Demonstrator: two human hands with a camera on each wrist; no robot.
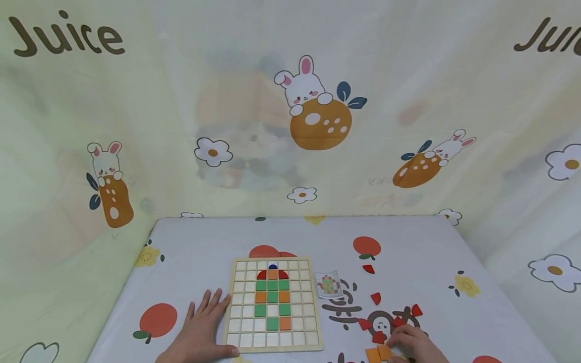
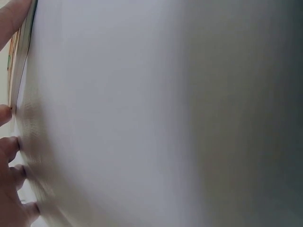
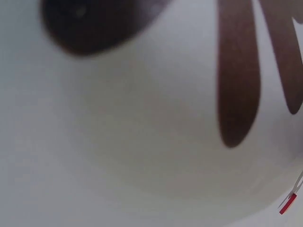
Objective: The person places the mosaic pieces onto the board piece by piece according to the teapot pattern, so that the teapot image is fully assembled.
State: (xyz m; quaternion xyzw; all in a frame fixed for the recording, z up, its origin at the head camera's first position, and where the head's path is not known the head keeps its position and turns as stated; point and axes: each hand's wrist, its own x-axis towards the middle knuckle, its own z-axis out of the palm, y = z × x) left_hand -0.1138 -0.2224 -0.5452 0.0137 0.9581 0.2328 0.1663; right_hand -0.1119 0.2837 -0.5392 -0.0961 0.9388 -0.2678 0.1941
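The board (image 1: pixel 297 298) is placed on the table (image 1: pixel 195 242), and the card (image 1: pixel 329 285) is laid just beside it, on the right. On the board, a pattern is formed by green, orange, red and blue pieces (image 1: pixel 272 285). The near left corner is touched by the thumb of the left hand (image 1: pixel 198 327), which is relaxed, with fingers spread. The orange tiles (image 1: pixel 373 355) are reached by the right hand (image 1: pixel 415 344); whether one is grasped cannot be told. Loose red pieces (image 1: pixel 375 298) are scattered near this hand and beyond it.
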